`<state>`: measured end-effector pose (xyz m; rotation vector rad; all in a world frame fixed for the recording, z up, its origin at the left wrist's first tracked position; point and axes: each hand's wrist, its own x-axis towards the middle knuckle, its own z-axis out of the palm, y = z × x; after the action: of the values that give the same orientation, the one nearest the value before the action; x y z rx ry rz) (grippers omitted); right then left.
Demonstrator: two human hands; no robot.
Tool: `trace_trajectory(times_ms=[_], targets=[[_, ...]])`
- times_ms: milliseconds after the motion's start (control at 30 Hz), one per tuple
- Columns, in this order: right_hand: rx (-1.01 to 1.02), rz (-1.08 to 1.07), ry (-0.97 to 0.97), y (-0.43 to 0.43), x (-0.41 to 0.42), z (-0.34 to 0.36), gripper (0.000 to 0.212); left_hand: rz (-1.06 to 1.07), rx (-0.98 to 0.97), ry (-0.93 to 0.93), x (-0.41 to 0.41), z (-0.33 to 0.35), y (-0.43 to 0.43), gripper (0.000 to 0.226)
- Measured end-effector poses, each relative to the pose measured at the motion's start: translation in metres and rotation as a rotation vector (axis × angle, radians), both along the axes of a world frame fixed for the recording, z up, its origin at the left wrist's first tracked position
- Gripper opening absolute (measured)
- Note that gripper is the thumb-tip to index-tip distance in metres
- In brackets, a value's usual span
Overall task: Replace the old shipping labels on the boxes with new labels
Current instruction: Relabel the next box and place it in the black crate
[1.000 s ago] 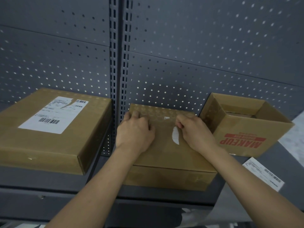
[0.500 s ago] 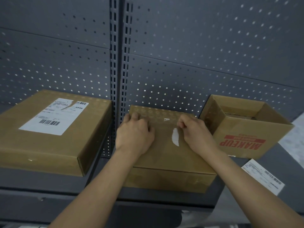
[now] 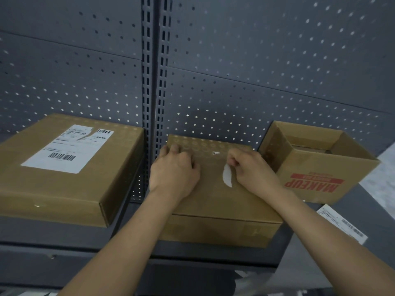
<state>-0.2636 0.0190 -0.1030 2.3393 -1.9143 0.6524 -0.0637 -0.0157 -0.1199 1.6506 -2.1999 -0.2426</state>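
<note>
A: Head view, the only one we have. The middle box (image 3: 213, 201) sits flat on the shelf (image 3: 382, 212), between the left box (image 3: 64, 189) and the open MAKEUP box (image 3: 320, 174).

B: Hands?

A: The left hand (image 3: 174, 176) is palm-down on the lid, fingers (image 3: 171, 149) bent over the far-left edge. We read that as a brace, so the box doesn't slide while the other hand pulls.

B: And the right?

A: The right hand (image 3: 254, 174) is curled tight, thumb and forefinger pinching at the top end of the white label remnant (image 3: 227, 177). The remnant is a narrow strip stuck mid-lid, just left of that hand. The pinch sits low and close to the cardboard, probably so the strip peels instead of tearing.

B: Anything else left on that lid?

A: A small scrap (image 3: 215, 153) further back, touched by neither hand. The rest of the lid that we can see is bare cardboard, so we judge the old label mostly off.

B: Where's the new label?

A: A loose label (image 3: 342, 224) lies on the shelf to the right, below the MAKEUP box. It's likely staged there within reach for sticking on once the lid is clean. We can't tell which side is up.

B: The left box?

A: Its old label (image 3: 68, 149) is on top, torn near the top edge and otherwise intact. We take it as not yet done.
</note>
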Motion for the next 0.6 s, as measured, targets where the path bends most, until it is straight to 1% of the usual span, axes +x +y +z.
trace_trajectory(times_ms=[67, 100, 267, 333, 467, 533, 600], targets=[[-0.023, -0.029, -0.156, 0.001, -0.005, 0.000, 0.030, 0.002, 0.003, 0.001, 0.000, 0.000, 0.000, 0.041], [-0.032, -0.034, -0.194, 0.002, -0.006, 0.000, 0.029, 0.004, 0.000, 0.001, 0.000, 0.000, -0.001, 0.041], [0.046, -0.027, -0.252, 0.002, -0.006, 0.000, 0.014, 0.006, 0.002, -0.001, 0.000, 0.000, 0.000, 0.041], [0.090, -0.033, -0.228, 0.001, -0.006, 0.002, 0.015, 0.005, 0.003, 0.000, 0.000, 0.001, -0.001, 0.041], [0.121, -0.030, -0.099, -0.004, 0.000, 0.010, 0.014, 0.012, -0.013, -0.008, 0.000, 0.000, -0.001, 0.042], [0.124, -0.009, -0.014, -0.006, 0.003, 0.014, 0.018, 0.014, -0.011, -0.011, 0.000, 0.000, -0.001, 0.041], [0.105, 0.033, 0.110, -0.007, 0.008, 0.014, 0.025, 0.012, -0.012, -0.011, -0.001, 0.000, -0.001, 0.041]])
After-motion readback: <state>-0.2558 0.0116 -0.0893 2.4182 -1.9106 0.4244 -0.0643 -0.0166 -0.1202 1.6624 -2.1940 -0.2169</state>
